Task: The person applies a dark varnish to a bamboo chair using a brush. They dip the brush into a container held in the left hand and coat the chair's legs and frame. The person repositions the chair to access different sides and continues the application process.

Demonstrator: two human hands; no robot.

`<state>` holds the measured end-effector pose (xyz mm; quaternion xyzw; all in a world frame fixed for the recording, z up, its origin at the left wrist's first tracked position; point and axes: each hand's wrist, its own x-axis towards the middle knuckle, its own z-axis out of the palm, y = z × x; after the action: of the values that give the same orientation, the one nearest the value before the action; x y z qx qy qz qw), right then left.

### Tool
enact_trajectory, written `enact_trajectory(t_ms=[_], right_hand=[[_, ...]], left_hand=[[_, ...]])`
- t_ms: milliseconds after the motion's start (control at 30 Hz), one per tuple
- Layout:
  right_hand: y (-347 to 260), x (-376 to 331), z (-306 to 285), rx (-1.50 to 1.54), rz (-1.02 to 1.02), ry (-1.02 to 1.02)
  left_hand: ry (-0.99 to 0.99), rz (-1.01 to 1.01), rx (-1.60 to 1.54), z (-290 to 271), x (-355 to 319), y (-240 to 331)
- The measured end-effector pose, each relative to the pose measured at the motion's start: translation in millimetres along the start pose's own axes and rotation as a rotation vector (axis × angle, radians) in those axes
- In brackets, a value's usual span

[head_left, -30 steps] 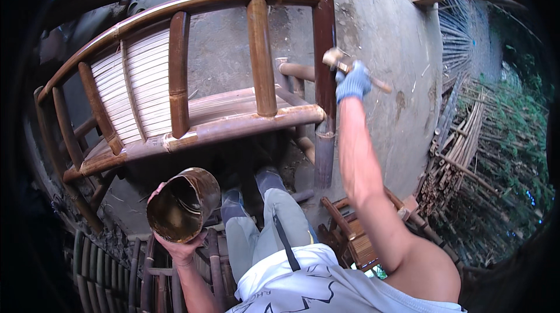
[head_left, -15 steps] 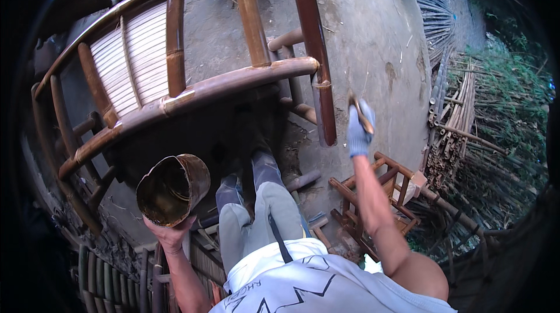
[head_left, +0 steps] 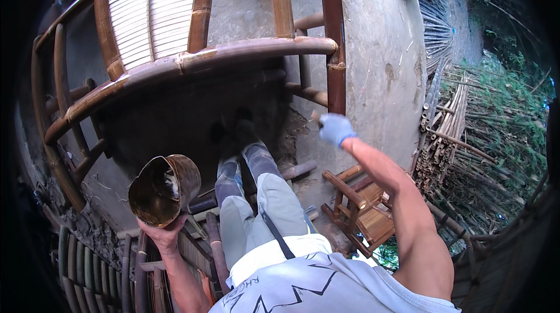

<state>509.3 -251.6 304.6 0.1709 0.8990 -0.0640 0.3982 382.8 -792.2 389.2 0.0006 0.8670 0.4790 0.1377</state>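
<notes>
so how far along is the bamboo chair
Done, by the look of it: the bamboo chair frame stands assembled, with slatted seat, curved rail and uprights in place. In hand: the gloved right hand grips a tool against the corner post, while the left hand holds a short bamboo tube section apart from the frame. Left: loose bamboo poles lie unused alongside.
</notes>
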Motion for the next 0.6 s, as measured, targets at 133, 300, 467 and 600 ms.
enact_trajectory(t_ms=[133,300,467,600], right_hand=[[31,75,-85,-0.004,0.153,0.518],[49,52,-50,-0.354,-0.509,0.538],[70,-77,26,-0.191,-0.635,0.254],[124,-123,74,0.575,0.127,0.496]], left_hand=[[-0.036,0.012,0.056,0,2,-18],[-0.040,-0.077,-0.113,14,19,15],[-0.072,-0.046,-0.117,27,35,48],[-0.148,-0.032,-0.092,42,55,77]])
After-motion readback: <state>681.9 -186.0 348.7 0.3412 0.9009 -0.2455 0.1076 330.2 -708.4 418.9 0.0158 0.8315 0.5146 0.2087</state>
